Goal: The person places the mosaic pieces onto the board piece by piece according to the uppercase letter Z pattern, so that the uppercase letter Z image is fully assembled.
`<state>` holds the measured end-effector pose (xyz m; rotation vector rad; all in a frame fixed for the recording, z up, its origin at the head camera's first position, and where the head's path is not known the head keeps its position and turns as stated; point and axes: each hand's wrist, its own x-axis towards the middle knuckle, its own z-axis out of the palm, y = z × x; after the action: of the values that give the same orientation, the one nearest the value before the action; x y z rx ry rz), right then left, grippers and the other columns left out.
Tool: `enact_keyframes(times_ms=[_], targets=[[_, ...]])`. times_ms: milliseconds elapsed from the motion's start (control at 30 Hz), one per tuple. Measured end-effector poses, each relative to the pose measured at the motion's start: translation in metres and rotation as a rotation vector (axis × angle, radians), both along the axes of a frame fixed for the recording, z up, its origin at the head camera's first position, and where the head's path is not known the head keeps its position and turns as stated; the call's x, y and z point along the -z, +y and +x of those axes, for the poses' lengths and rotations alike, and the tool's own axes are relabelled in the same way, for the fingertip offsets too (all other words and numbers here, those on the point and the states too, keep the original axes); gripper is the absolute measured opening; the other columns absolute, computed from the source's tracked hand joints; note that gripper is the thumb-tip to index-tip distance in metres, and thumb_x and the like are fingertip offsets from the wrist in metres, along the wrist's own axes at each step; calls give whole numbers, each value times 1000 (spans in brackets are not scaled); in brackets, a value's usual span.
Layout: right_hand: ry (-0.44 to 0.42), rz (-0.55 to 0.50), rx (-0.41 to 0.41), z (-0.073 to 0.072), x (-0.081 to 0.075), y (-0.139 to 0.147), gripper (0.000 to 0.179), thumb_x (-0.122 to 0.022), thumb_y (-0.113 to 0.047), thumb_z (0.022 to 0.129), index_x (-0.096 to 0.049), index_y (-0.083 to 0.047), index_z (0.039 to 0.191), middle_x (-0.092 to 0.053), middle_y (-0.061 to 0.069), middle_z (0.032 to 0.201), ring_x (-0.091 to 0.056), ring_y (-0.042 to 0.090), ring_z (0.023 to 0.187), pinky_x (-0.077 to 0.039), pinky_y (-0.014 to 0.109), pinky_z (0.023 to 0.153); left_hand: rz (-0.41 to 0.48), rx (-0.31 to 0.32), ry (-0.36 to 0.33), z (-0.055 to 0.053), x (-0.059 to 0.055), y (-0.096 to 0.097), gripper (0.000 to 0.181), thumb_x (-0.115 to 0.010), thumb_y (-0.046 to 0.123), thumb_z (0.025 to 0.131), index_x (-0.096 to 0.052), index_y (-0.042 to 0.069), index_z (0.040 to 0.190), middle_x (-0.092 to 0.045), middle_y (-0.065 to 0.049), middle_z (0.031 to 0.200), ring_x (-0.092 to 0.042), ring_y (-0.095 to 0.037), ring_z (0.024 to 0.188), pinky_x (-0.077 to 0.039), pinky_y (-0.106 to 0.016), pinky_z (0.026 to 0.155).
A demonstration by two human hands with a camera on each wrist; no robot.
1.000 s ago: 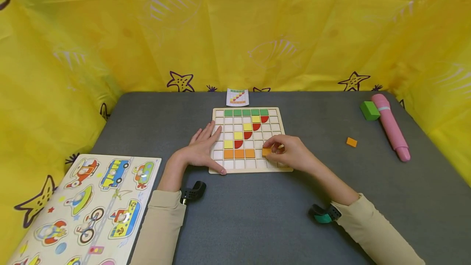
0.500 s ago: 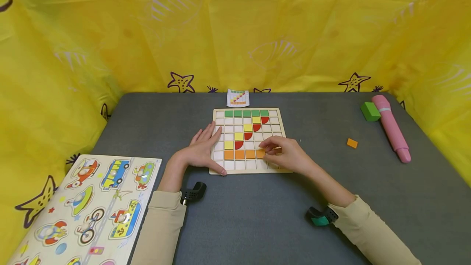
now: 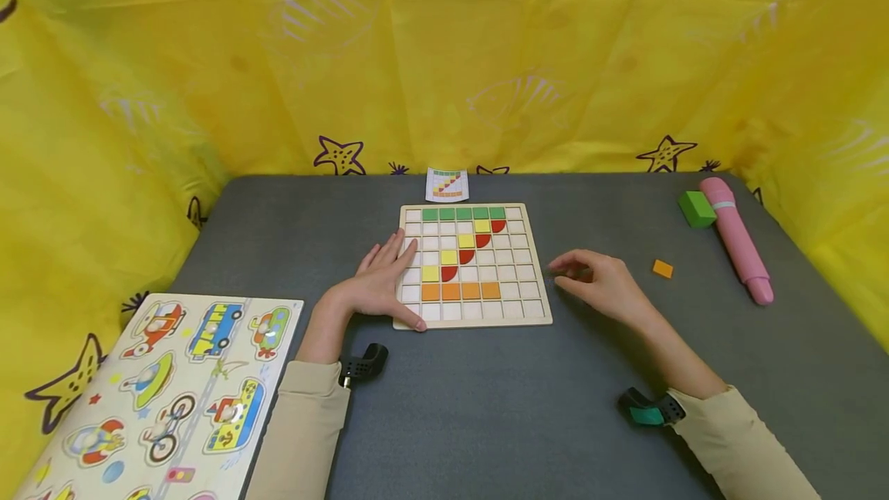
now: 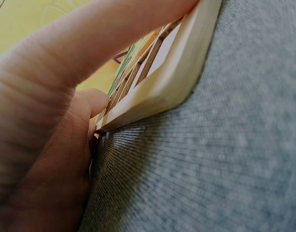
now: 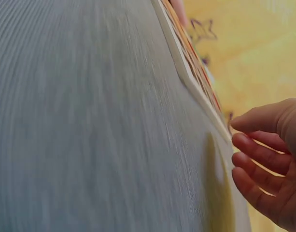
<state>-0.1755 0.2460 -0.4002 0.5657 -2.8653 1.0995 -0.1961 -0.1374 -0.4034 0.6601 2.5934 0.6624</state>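
Note:
My left hand (image 3: 378,284) rests on the left edge of a wooden grid board (image 3: 512,313), thumb at the front corner and fingers spread along the side. In the left wrist view the thumb lies over the rim of the board (image 4: 162,94). Set in the grid are a row of green squares (image 3: 464,214), a diagonal of yellow squares (image 3: 449,257) and red quarter-circles (image 3: 467,256), and several orange squares (image 3: 471,291) in a row. My right hand (image 3: 600,282) is above the table right of the board, fingers loosely bent and holding nothing. A loose orange square (image 3: 663,268) lies beyond it.
A small pattern card (image 3: 447,185) stands behind the board. At the far right a green block (image 3: 697,209) sits against a pink marker-shaped stick (image 3: 738,241). A wooden vehicle puzzle (image 3: 167,384) covers the front left. Yellow cloth (image 3: 444,60) hangs behind the table.
My right hand set an orange square into the row's fourth place, let go, and moved right, off the board. My left hand has stayed put.

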Motion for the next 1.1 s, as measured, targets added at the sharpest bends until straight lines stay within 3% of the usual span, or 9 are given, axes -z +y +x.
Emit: enact_keyframes(times_ms=[133, 400, 633, 800, 900, 1000, 1100], targets=[[7, 50, 55, 2, -2, 26, 21, -71, -11, 89, -70, -6, 110, -70, 10, 102, -64, 24, 87, -53, 38, 77, -8, -3, -2, 0, 0, -1, 137, -82, 63, 62, 1, 8, 157, 17, -12, 161, 14, -24, 148, 5, -49, 116], [153, 196, 162, 4, -3, 78, 26, -72, -6, 83, -67, 2, 107, -63, 27, 105, -56, 41, 90, -41, 55, 78, -11, -4, 1, 0, 1, -1, 137, -83, 62, 63, 1, 8, 157, 17, -12, 161, 14, -25, 148, 5, -49, 116], [126, 248, 225, 5, 0, 100, 29, -66, -1, 82, -63, 10, 108, -58, 37, 108, -48, 54, 101, -34, 63, 86, -19, 1, 3, -1, 3, -1, 137, -82, 63, 62, 1, 8, 157, 17, -12, 161, 14, -25, 148, 5, -49, 116], [117, 213, 179, 7, 0, 93, 28, -66, 0, 84, -64, 9, 110, -63, 28, 102, -57, 43, 92, -44, 55, 81, -19, -1, -1, -2, 3, -1, 138, -82, 64, 62, 2, 9, 157, 19, -11, 161, 15, -25, 148, 5, -49, 116], [91, 166, 132, 8, -1, 85, 30, -71, -2, 84, -64, 5, 113, -65, 23, 104, -63, 36, 88, -52, 36, 77, -21, -2, -5, -2, 3, 0, 138, -82, 64, 62, 2, 10, 157, 19, -10, 161, 15, -23, 147, 5, -48, 116], [77, 144, 111, 8, -2, 79, 31, -74, -5, 84, -66, 3, 113, -67, 20, 104, -64, 33, 87, -50, 21, 72, -24, -1, -4, -2, 4, 0, 137, -81, 64, 63, 2, 10, 157, 19, -9, 161, 15, -22, 147, 5, -47, 116], [93, 162, 107, 7, -2, 74, 29, -75, -7, 84, -67, 1, 111, -67, 17, 100, -64, 31, 85, -48, 23, 71, -20, -3, -1, -2, 4, 0, 137, -82, 64, 63, 1, 10, 157, 18, -9, 161, 14, -23, 148, 5, -47, 116]])
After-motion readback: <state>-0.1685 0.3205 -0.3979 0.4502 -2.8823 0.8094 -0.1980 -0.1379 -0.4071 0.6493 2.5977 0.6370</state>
